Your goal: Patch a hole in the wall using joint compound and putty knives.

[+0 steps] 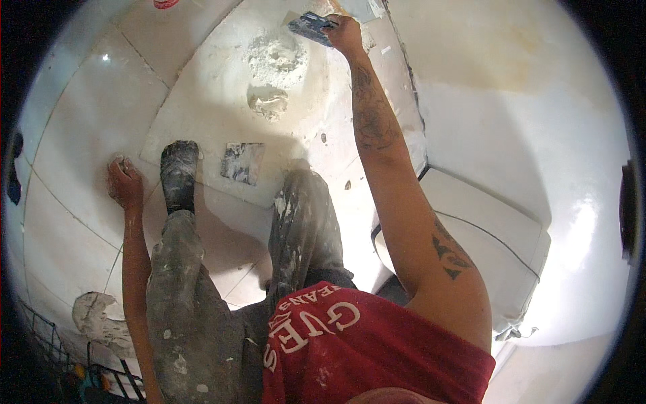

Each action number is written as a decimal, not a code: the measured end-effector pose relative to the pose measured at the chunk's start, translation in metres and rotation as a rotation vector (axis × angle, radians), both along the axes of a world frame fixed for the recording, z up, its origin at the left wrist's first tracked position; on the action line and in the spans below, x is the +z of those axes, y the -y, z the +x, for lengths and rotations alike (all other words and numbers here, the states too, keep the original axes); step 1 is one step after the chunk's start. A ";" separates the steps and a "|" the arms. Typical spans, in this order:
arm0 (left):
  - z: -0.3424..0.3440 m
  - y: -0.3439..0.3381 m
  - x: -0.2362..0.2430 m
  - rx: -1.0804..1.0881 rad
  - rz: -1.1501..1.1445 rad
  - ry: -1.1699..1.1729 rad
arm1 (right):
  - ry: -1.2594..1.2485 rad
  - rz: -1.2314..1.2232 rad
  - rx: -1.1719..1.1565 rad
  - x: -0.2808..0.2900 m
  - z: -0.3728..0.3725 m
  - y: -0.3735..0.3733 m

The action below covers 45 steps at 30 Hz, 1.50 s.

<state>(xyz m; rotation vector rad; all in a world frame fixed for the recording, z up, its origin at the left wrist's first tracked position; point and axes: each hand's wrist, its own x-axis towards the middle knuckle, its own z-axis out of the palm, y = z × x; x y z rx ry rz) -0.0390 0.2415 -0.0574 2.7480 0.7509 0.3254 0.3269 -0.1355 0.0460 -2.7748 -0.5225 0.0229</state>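
My right hand [344,34] is stretched far forward, its fingers closed around a wide dark-bladed putty knife [311,27] smeared with white. Nearer to me, a heap of white powder [276,59] lies on a pale, smeared board [222,87]. A smaller, smoother lump of white paste [268,101] sits against its near side. Beside my dark-socked foot, a second flat blade [243,163] spotted with white rests on the board. My left hand [124,182] is curled into a fist low over the tiles at left, with whitish fingertips; I see nothing in it.
Large pale floor tiles [87,141] surround the board. To the right stands a white, box-like object [478,229] with a dark cord across it, near a pale wall [498,121]. A white-crusted object [101,316] and a black wire rack [44,330] are at lower left.
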 end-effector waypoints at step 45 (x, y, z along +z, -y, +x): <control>-0.003 -0.007 -0.005 -0.060 -0.021 -0.014 | 0.167 -0.168 0.086 -0.006 -0.067 -0.010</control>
